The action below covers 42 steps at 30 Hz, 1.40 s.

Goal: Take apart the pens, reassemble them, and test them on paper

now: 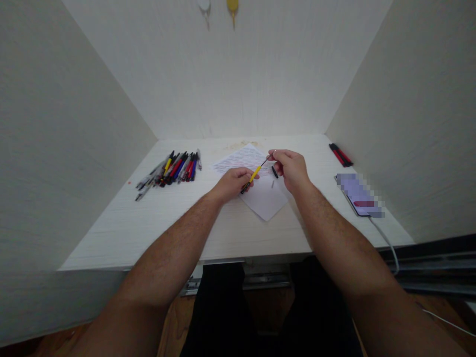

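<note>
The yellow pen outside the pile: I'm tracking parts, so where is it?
In the head view, the yellow pen is just right of centre, held in the left hand over the white paper.

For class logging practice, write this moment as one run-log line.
left hand: holds yellow pen | right hand: pinches rod extending from pen | paper: beneath hands | pens: heaped left | phone: right

The head view looks forward and down over the desk.
</note>
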Tool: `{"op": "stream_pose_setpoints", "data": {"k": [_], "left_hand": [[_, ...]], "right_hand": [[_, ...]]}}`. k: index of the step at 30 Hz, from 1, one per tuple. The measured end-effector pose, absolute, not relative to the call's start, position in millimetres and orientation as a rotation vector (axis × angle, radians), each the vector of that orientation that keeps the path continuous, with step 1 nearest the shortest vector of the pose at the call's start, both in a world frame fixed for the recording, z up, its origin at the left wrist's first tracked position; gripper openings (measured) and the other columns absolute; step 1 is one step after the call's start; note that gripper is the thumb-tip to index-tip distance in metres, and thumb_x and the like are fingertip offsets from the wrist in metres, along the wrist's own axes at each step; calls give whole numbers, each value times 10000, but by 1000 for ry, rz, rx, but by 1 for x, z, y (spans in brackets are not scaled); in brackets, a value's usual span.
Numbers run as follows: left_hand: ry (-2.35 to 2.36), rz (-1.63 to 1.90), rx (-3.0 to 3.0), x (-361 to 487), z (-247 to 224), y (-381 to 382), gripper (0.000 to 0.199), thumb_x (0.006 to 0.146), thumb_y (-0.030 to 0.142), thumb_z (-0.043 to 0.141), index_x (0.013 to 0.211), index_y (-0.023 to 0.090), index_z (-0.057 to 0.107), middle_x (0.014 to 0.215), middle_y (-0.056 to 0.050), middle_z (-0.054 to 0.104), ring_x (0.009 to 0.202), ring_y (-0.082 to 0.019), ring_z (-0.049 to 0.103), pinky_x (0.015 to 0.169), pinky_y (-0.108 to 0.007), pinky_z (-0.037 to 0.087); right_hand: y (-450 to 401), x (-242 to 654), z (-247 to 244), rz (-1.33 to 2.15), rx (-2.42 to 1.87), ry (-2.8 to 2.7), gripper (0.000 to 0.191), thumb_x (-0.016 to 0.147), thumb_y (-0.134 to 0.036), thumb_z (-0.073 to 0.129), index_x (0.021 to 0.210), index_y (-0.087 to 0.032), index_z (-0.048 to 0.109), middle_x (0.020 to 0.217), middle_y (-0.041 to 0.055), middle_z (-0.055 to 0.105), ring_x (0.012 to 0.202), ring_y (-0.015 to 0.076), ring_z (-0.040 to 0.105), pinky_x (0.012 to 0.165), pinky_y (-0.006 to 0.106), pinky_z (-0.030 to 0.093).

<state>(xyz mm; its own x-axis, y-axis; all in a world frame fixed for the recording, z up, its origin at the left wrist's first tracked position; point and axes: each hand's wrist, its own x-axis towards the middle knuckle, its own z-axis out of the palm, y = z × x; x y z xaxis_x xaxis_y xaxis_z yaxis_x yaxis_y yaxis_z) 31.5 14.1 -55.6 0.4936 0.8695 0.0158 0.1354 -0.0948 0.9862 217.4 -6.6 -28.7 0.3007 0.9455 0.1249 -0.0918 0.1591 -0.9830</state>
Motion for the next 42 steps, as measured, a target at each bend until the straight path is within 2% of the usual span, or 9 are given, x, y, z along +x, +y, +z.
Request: {"op": "stream_pose_setpoints", "data": {"k": [5,10,18,22,27,38,42], "left_hand": [[889,773,1589,31,-55,14,227,792,285,578,900,150,725,643,-14,594,519,-94,498,495,-229,371],[891,768,1616,31,-54,14,229,793,292,575,891,150,726,650,-17,601,534,-98,504,507,-231,376],[892,735,1613,31,-54,14,239,816,275,554,930,130,706,652,-7,582,527,-83,493,495,-212,350],[893,723,1638,30,-54,15,248,825,272,541,940,124,704,658,-7,581,531,-82,486,498,-208,352],[897,711,1646,30,-54,14,239,830,254,529,927,121,702,666,-10,587,541,-82,491,513,-208,368],[899,770,1626,30,-53,12,195,810,224,558,889,125,706,659,-10,590,547,-81,499,518,-205,377],[885,762,1597,31,-52,13,198,816,229,559,900,123,704,651,-7,581,538,-77,489,509,-201,371]], "right_hand": [[-8,217,-30,1024,-1143,-1033,231,718,-367,683,792,-149,662,753,19,667,472,41,431,399,179,282],[-9,215,-31,1030,-1085,-1053,184,694,-291,707,792,-155,630,700,-3,658,461,43,439,400,176,293],[-5,213,-35,883,-1041,-1030,143,670,-235,706,740,-171,599,598,-35,630,415,51,442,396,185,311],[-6,211,-35,917,-1055,-1064,168,661,-260,717,732,-176,590,601,-28,640,421,55,462,399,185,309],[-5,211,-38,982,-1059,-1077,196,651,-286,718,714,-186,562,577,-39,626,378,46,398,369,190,256],[-6,212,-38,1091,-1008,-1063,202,685,-267,707,746,-192,530,633,-31,649,379,38,375,373,191,243],[-6,209,-37,1031,-1048,-1047,180,707,-254,687,735,-197,519,629,-34,636,378,38,366,373,193,241]]}}
